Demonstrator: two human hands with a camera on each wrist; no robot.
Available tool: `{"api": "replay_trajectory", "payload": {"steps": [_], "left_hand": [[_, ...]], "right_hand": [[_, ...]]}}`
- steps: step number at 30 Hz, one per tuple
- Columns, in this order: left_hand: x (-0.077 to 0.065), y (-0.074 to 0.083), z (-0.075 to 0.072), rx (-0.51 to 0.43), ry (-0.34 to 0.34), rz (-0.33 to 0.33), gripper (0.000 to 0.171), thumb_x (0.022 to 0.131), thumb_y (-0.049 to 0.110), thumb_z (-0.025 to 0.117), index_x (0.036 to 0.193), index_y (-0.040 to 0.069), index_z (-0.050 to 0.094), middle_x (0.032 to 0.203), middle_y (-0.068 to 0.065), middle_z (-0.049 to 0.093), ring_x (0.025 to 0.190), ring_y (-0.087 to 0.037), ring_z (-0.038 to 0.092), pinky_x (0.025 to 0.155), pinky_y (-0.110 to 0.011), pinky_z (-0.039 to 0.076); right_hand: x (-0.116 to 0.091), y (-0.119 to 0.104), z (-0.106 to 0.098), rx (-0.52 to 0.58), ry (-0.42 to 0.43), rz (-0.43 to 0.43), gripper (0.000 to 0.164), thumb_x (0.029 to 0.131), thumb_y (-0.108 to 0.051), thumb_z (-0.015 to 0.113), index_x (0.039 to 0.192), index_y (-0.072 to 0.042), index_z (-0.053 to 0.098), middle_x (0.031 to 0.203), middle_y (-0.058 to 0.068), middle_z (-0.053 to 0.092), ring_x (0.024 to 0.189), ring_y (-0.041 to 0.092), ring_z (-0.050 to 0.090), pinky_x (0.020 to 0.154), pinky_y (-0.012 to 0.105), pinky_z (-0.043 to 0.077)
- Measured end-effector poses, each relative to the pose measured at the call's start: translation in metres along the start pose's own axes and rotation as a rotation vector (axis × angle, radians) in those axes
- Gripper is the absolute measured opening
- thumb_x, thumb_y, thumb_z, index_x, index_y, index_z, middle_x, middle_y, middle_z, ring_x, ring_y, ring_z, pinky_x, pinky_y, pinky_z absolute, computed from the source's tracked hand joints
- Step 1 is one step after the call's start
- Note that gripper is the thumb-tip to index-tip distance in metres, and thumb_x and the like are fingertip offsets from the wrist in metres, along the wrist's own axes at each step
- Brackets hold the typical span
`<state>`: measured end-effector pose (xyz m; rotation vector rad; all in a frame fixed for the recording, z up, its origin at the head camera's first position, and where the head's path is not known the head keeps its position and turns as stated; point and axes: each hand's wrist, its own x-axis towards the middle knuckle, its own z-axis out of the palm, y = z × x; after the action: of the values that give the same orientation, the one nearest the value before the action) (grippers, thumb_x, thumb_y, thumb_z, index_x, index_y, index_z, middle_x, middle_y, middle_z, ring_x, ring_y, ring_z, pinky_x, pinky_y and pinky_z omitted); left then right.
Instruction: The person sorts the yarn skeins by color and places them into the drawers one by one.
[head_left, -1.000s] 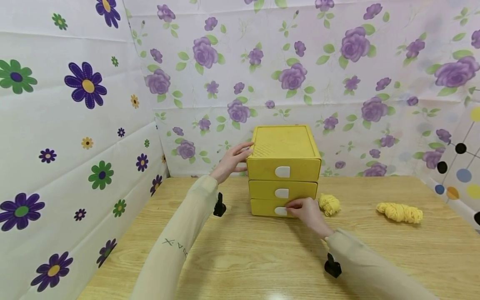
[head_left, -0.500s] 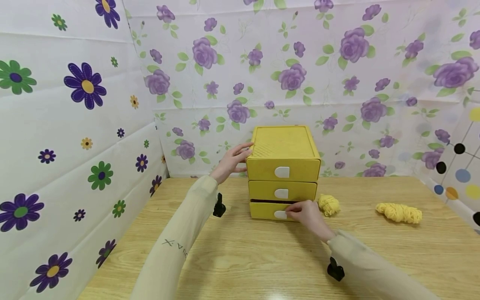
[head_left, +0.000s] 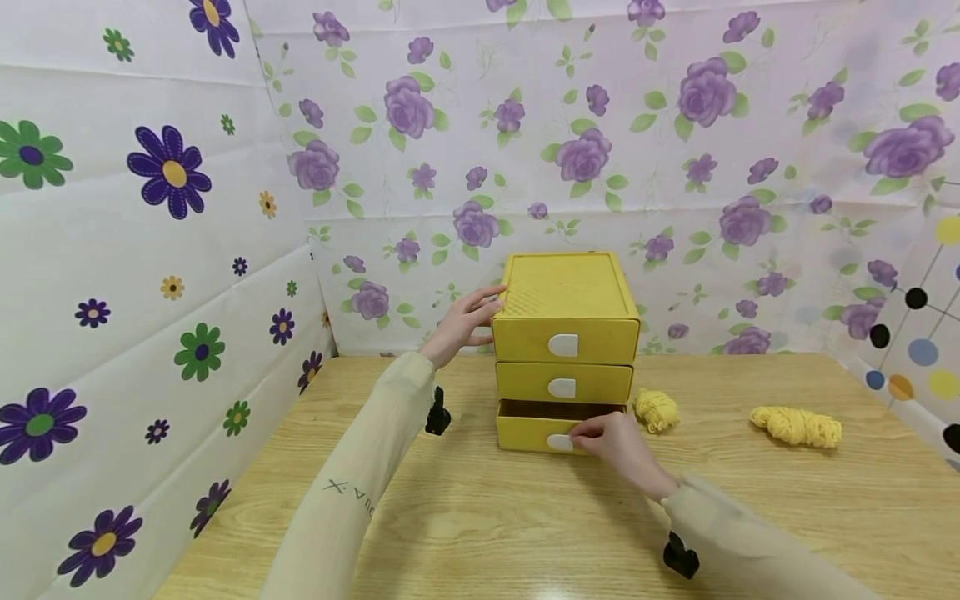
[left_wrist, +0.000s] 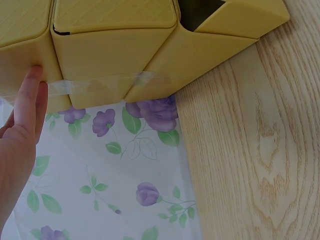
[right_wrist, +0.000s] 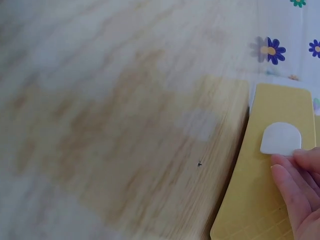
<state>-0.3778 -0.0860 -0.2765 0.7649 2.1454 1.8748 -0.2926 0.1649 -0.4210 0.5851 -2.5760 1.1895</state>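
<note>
A yellow three-drawer box (head_left: 566, 287) stands against the back wall, each drawer front with a white tab handle. Its bottom drawer (head_left: 525, 432) is pulled partly out, the dark inside showing along the top. My right hand (head_left: 621, 450) pinches the white handle (right_wrist: 281, 139) of that drawer between thumb and fingers. On the box's left side my left hand (head_left: 459, 327) rests with its fingers straight, by the top drawer. In the left wrist view the fingers (left_wrist: 31, 97) press on the yellow side wall, where clear tape runs across the drawer sections.
Right of the box lies a small ball of yellow yarn (head_left: 657, 410). Farther right is a longer yellow yarn skein (head_left: 797, 426). All stand on a wooden table (head_left: 480, 517), with flowered cloth walls (head_left: 420, 167) behind and at the sides.
The bottom drawer, closed a second ago, has slid out toward me with my right hand on its handle. My left hand has stayed at the box's side.
</note>
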Motion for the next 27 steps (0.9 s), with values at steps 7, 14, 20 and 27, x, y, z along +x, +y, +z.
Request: {"api": "replay_trajectory", "payload": {"steps": [7, 14, 20, 27], "left_hand": [[-0.001, 0.0, 0.0, 0.001, 0.009, 0.0, 0.049, 0.097, 0.022, 0.046, 0.142, 0.009, 0.03, 0.137, -0.014, 0.033, 0.106, -0.03, 0.045, 0.088, -0.054, 0.036], [0.0, 0.0, 0.0, 0.006, 0.007, -0.005, 0.049, 0.097, 0.023, 0.046, 0.142, 0.01, 0.031, 0.137, -0.014, 0.033, 0.106, -0.029, 0.046, 0.087, -0.052, 0.038], [0.0, 0.001, 0.0, -0.006, 0.006, 0.0, 0.049, 0.097, 0.022, 0.046, 0.142, 0.009, 0.031, 0.136, -0.016, 0.034, 0.102, -0.029, 0.046, 0.087, -0.052, 0.037], [0.0, 0.001, 0.001, -0.001, 0.008, -0.005, 0.049, 0.097, 0.022, 0.045, 0.142, 0.01, 0.031, 0.137, -0.014, 0.033, 0.104, -0.029, 0.046, 0.087, -0.051, 0.038]], "right_hand": [[-0.008, -0.004, 0.0, -0.032, 0.007, -0.052, 0.003, 0.076, -0.005, 0.072, 0.079, -0.004, 0.073, 0.074, 0.0, 0.066, 0.061, 0.006, 0.055, 0.051, 0.023, 0.044], [-0.015, -0.007, 0.0, -0.031, 0.01, -0.053, 0.004, 0.076, -0.007, 0.073, 0.078, -0.003, 0.073, 0.073, -0.002, 0.066, 0.06, 0.005, 0.055, 0.051, 0.023, 0.045], [-0.02, -0.011, -0.001, -0.024, -0.005, -0.06, 0.004, 0.077, -0.005, 0.072, 0.079, -0.003, 0.073, 0.074, -0.001, 0.066, 0.061, 0.005, 0.055, 0.051, 0.023, 0.045], [-0.025, -0.015, -0.001, -0.01, -0.018, -0.044, 0.004, 0.077, -0.003, 0.071, 0.08, -0.003, 0.073, 0.074, 0.001, 0.066, 0.061, 0.006, 0.057, 0.051, 0.022, 0.046]]}}
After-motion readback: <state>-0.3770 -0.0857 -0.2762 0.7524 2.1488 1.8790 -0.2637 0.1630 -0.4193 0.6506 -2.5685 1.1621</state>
